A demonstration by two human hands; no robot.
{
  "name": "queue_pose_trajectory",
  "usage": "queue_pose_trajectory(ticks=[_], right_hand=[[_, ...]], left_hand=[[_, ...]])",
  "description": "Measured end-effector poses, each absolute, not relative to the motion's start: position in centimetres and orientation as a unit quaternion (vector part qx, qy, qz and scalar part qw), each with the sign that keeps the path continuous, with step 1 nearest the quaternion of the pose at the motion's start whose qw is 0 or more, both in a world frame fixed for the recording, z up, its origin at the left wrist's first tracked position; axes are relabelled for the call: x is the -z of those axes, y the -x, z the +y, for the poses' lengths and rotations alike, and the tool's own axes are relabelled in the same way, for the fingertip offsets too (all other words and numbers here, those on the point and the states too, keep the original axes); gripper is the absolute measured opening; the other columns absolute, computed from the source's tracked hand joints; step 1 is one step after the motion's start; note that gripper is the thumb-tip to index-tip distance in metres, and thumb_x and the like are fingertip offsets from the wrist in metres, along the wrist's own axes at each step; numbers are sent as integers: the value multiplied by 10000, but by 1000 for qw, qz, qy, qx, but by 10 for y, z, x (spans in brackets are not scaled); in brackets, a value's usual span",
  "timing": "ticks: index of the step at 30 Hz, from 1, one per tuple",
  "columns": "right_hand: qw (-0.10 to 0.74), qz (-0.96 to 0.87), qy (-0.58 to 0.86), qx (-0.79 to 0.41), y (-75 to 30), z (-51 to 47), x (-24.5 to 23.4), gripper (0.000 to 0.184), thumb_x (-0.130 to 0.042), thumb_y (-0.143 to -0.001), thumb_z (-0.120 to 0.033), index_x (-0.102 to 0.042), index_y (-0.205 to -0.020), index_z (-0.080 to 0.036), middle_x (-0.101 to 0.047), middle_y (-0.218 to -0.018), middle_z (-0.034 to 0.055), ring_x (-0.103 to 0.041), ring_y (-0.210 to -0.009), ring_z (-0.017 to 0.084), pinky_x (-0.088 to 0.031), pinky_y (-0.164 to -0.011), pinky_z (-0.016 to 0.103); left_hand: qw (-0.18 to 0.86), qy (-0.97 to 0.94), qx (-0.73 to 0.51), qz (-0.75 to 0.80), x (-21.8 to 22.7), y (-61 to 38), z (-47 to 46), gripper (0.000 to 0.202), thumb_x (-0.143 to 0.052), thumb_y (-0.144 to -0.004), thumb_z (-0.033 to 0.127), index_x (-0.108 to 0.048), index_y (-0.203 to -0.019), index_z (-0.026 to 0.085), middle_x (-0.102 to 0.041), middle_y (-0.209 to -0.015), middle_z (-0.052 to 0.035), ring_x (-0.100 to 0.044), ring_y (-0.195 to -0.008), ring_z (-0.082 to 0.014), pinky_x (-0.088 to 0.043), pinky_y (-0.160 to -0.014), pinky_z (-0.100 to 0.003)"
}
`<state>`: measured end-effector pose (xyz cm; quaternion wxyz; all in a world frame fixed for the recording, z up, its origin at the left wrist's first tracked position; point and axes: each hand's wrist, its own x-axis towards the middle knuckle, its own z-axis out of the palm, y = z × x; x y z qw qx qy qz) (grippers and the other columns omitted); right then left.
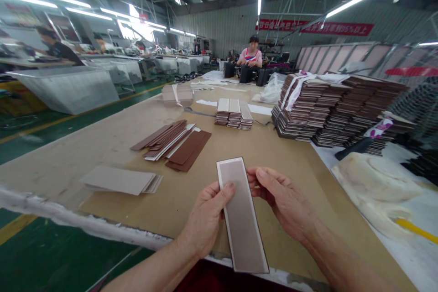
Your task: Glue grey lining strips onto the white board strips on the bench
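A long, narrow panel (241, 219), grey in the middle with a pale border and a thin dark edge, is held tilted over the near table edge. My left hand (208, 214) grips it from the left, thumb flat on its face and fingers behind. My right hand (278, 194) is at the panel's upper right edge, fingers curled and thumb bent towards them. Its fingertips are at or very near that edge; whether they pinch anything is hidden. Brown strips (190, 148) lie fanned beyond my left hand, and pale grey strips (119, 180) sit to the left.
Neat piles of pale-topped panels (234, 112) stand mid-table. Tall stacks of brown-edged panels (315, 105) rise at right, beside a cream-coloured lump (372, 187) and a yellow handle (417, 230). A person (251, 57) works at the table's far end behind black items.
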<state>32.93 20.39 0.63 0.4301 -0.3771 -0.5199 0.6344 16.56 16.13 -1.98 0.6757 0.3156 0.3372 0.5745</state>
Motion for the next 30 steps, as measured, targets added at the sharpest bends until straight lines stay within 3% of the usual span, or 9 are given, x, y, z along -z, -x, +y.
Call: queue_pose_trajectory(ticks=[4,11,16,20,25,30], right_hand=[[421,-516,344,-662,-326,205,-12,350,-711,-851,-529,-773,-932,-194,-719,-853,47,-587,-767,144,-477,-757,264],[428,-512,346,-660,-327,204,-14,340,-746,-808,-524,-749,-767,-187,-682,-727,17,-563,-689,134,-454,-696,254],[454,-492,362,-649,-326,199,-13,340,-748,-799,-535,-751,-799,-195,-698,-747,26,-578,-687,149,-477,-688,273],[445,-495,364,-652,-327,198,-13,369,-751,-797,-551,-740,-835,-184,-689,-729,22,-580,-648,137,-481,-641,256],[446,-470,412,-641,-328,197,-7,422,-792,-741,-576,-671,-733,-172,-643,-615,6,-512,-489,112,-394,-466,225],[466,-452,436,-623,-326,200,2,407,-778,-761,-571,-667,-735,-180,-624,-576,-6,-502,-464,123,-369,-443,239]], left_hand=[[687,-320,-550,349,21,-166,157,397,-751,-832,445,-738,-1115,166,-744,-905,-89,-608,-697,-124,-505,-683,-221],[690,-328,-540,354,20,-168,155,406,-786,-785,464,-760,-1054,161,-737,-886,-87,-591,-696,-121,-490,-667,-211],[686,-343,-535,355,18,-169,157,418,-777,-787,479,-761,-1058,161,-738,-904,-92,-605,-736,-136,-492,-695,-219],[674,-365,-518,380,15,-169,158,462,-787,-753,530,-766,-1020,153,-732,-847,-88,-595,-666,-141,-473,-626,-229],[685,-374,-490,389,15,-172,158,487,-823,-683,563,-777,-924,141,-722,-747,-79,-609,-621,-160,-464,-592,-241],[701,-367,-484,374,22,-176,158,488,-826,-686,554,-777,-918,128,-734,-759,-83,-625,-625,-156,-475,-603,-235]])
